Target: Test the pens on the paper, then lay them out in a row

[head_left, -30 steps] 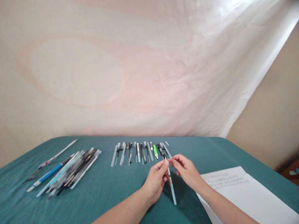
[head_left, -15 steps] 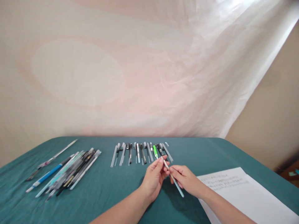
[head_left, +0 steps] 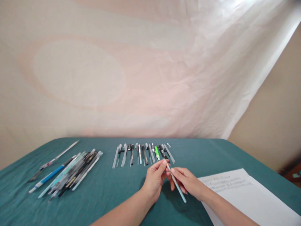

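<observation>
Between both hands is a slim pen, white toward its upper end and pale blue at its lower end, tilted down to the right. My left hand pinches its upper end between thumb and fingers. Lower on the barrel, my right hand grips it with thumb and fingertips. Just beyond my left hand lies a row of pens and pen parts, with a bright green pen and a dark pen closest. Fingers partly hide the pen's upper tip.
A heap of pens lies at the left, beside a blue pen and a long thin pen. Clear barrels, caps and refills form the back row. Written-on paper sheets lie at right, partly under my right forearm.
The pen and both hands have shifted slightly down and right in view, with the pen's lower end a little lower. Both hands keep their hold. The table items appear shifted slightly right.
</observation>
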Demonstrator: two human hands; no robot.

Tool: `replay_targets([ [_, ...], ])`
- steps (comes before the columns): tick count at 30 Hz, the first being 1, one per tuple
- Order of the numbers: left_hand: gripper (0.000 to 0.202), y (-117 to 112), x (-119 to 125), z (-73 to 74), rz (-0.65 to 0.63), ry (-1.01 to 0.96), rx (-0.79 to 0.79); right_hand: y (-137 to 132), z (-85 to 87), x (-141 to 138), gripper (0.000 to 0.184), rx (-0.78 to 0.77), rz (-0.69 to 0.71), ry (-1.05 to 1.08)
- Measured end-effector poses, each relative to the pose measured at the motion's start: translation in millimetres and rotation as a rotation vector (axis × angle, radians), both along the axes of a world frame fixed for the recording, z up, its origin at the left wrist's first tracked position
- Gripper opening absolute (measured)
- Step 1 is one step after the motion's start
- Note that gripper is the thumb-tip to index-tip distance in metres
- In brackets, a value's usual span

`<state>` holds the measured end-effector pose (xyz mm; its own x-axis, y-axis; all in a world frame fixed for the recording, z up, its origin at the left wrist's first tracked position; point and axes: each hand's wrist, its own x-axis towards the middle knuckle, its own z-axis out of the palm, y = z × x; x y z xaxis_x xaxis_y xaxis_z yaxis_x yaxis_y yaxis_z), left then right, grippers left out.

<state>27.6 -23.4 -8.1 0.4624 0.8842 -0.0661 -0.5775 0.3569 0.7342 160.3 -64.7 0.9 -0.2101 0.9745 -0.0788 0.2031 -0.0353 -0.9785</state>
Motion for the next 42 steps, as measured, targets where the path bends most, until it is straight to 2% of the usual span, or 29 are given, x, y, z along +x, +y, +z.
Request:
replay_targets([
  [3,0.026,0.1,-0.8,-0.2,0.008,0.022,-0.021,-1.2,1.3,0.1,0.042,0.001,0.026,-0.009],
  [8,0.026,0.3,-1.0,1.8,0.025,0.054,-0.045,-1.7,1.0,1.1,0.037,0.05,-0.09,-0.014],
  [14,0.026,-0.2,-0.5,3.7,0.002,0.015,-0.072,-3.3,5.8,-2.4,0.044,-0.123,0.003,0.174],
  [20,0.025,-0.4,-0.8,4.3,0.013,0.019,-0.079,-3.4,7.5,-0.3,0.033,-0.086,-0.061,0.126],
  [25,0.025,-0.4,-1.0,5.4,0.001,-0.006,-0.082,-3.1,7.8,-0.4,0.038,-0.151,-0.022,0.183],
  [32,0.023,0.2,-1.5,5.3,-0.001,0.037,-0.088,-3.1,9.7,1.2,0.033,-0.105,-0.064,0.139],
  [37,0.024,-0.6,-1.7,6.1,-0.05,0.011,-0.049,-2.5,7.9,-1.2,0.04,-0.187,-0.039,0.253],
  [42,0.024,-1.2,-2.1,6.9,-0.041,0.017,-0.053,-2.9,9.1,-0.2,0.039,-0.204,-0.021,0.25],
])
